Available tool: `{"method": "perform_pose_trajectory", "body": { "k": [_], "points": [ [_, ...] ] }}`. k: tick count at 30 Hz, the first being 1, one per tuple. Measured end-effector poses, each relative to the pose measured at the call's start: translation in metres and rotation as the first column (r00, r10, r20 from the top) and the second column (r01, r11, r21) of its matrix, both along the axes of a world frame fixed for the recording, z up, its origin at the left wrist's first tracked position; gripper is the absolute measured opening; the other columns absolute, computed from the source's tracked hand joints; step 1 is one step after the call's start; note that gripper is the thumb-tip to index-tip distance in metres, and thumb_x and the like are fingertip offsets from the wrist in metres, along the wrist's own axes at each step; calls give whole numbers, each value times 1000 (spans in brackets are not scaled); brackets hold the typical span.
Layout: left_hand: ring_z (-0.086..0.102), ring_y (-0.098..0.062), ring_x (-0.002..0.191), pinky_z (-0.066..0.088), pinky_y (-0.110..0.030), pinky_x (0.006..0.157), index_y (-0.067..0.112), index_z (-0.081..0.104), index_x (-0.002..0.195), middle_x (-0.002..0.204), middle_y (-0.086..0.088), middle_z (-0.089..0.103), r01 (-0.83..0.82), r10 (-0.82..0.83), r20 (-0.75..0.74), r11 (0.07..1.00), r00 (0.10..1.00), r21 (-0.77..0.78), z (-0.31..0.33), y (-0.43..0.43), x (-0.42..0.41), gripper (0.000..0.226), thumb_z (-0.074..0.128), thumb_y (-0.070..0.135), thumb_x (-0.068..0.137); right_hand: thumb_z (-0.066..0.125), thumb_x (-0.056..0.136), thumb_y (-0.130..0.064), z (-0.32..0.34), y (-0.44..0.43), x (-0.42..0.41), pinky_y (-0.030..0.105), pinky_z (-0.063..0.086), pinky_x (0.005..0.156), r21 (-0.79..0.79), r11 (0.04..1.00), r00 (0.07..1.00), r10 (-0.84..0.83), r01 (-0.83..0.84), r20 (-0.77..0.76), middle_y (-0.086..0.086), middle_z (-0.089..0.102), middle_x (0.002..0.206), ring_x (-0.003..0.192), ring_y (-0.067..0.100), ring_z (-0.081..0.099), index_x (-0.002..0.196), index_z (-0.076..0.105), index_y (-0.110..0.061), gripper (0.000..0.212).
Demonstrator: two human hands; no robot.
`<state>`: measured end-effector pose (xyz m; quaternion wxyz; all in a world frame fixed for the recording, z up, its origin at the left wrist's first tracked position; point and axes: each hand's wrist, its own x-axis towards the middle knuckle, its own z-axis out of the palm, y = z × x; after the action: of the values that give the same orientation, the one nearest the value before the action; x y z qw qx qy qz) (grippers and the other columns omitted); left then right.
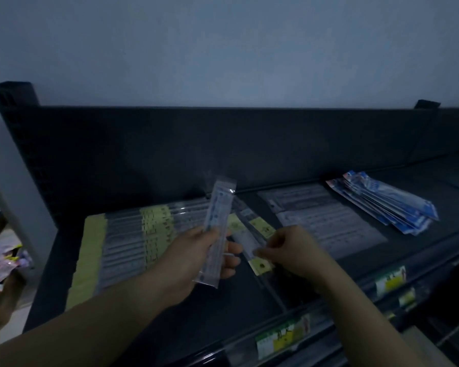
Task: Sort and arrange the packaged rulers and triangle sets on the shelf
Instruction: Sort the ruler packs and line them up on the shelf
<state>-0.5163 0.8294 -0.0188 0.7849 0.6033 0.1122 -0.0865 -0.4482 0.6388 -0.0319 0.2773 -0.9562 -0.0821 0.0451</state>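
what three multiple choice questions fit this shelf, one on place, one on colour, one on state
1. Where on the shelf is the stack of blue packets? A) left end B) right part C) centre
2. What colour are the labels on the row of rulers at the left? A) yellow B) red C) white
3. What is the left hand doing? A) lying flat B) gripping a packaged ruler C) hanging idle
Answers: 1 B, they lie far right. 2 A, yellow bands cross the row. 3 B, its fingers curl round it.
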Motion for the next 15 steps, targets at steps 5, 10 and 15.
{"method": "perform_pose_trajectory", "body": {
  "k": [5, 10, 15],
  "points": [
    [69, -24, 71, 59, -35, 63, 6, 61, 111, 90, -16, 74, -45, 44, 30, 999, 999, 18, -2, 4, -1, 27, 46, 25, 100, 73, 73, -50, -8, 12, -1, 33, 53, 66, -110, 993, 999, 35, -32, 31, -1, 62, 85, 77, 14, 60, 88, 57, -17, 40],
    [68, -24, 69, 59, -35, 62, 5, 60, 111, 90, -17, 73, -38, 37, 33, 999, 999, 8, 1, 3, -5, 26, 48, 24, 99, 71, 78, -37, -9, 10, 3, 34, 49, 56, 40, 999, 1000, -9, 8, 21, 0, 62, 68, 61, 14, 59, 77, 60, -12, 27],
    [67, -27, 73, 60, -38, 65, 4, 59, 112, 91, -19, 72, -57, 58, 35, 998, 998, -3, 3, -3, -7, 26, 48, 24, 99, 60, 91, -23, -5, 4, 4, 19, 32, 45, 416, 903, 990, -136, 109, 36, -1, 45, 52, 46, 8, 39, 67, 58, 4, 36]
  ]
}}
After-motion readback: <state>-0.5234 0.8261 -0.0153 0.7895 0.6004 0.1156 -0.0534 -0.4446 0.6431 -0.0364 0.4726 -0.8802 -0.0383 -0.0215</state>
